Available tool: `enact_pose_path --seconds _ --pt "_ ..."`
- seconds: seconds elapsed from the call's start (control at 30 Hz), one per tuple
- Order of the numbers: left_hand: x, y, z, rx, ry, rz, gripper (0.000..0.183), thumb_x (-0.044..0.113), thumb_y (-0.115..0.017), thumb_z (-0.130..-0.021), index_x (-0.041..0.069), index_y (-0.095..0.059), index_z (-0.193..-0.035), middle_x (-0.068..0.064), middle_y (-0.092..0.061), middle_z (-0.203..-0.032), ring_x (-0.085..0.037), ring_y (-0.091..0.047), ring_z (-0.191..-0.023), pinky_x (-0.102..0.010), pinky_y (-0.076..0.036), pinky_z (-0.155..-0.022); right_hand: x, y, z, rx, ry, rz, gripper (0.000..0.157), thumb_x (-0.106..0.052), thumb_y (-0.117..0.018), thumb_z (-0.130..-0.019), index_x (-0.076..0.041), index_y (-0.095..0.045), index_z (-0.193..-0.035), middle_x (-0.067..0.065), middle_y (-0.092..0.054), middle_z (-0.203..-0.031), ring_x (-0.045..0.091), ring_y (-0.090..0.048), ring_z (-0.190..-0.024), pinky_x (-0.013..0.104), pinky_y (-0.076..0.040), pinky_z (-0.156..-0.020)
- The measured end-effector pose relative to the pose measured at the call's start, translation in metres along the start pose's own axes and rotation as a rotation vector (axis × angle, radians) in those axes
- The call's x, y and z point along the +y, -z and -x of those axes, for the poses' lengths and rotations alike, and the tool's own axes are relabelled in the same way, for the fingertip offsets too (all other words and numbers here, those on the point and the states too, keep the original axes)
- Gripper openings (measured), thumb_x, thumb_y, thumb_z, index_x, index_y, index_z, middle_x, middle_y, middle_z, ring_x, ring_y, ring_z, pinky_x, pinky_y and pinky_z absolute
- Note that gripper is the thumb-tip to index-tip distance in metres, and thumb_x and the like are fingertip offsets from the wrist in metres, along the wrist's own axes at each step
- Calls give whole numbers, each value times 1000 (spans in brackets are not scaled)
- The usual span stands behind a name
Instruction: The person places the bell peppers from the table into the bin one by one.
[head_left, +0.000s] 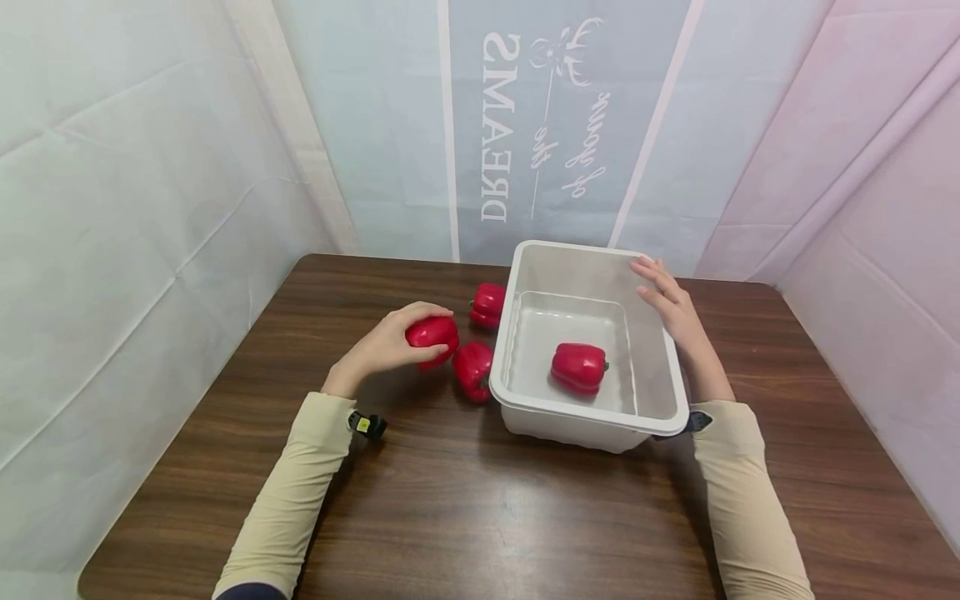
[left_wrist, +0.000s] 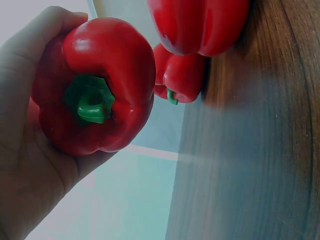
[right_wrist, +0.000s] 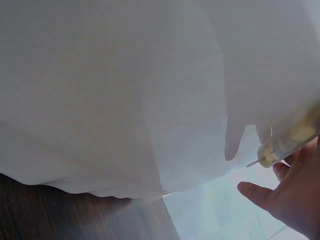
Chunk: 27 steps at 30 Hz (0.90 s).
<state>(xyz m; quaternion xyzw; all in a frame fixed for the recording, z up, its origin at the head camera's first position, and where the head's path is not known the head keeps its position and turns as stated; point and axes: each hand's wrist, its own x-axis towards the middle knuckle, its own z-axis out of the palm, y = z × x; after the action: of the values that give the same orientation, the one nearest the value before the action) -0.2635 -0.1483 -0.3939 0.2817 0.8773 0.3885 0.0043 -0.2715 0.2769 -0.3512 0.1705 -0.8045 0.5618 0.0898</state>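
So, L hand [head_left: 387, 339] grips glossy, lobed red pepper [head_left: 431, 332], R hand [head_left: 675, 312] w/ fingers straight beside smooth rect. bin [head_left: 573, 427].

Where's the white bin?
Head view: the white bin sits right of centre on the table, between two red peppers on its left and the right hand on its right.

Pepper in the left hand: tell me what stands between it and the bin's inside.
The left wall of the bin stands between, and beside it lie a near pepper and a far pepper. The held pepper in the left hand probably needs lifting over them; nothing visible covers the bin's open top.
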Motion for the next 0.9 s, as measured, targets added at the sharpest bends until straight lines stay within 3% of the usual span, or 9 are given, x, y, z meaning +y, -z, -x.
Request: enact_pose_path --seconds 0.9 --pt "8 6 -6 10 18 4 55 32 -75 -75 33 -52 -125 7 -50 -124 -18 -50 -108 -36 -54 -76 0 0 0 3 -6 20 42 -7 -47 -94 13 -40 -130 27 -23 -146 31 0 -142 52 4 -113"
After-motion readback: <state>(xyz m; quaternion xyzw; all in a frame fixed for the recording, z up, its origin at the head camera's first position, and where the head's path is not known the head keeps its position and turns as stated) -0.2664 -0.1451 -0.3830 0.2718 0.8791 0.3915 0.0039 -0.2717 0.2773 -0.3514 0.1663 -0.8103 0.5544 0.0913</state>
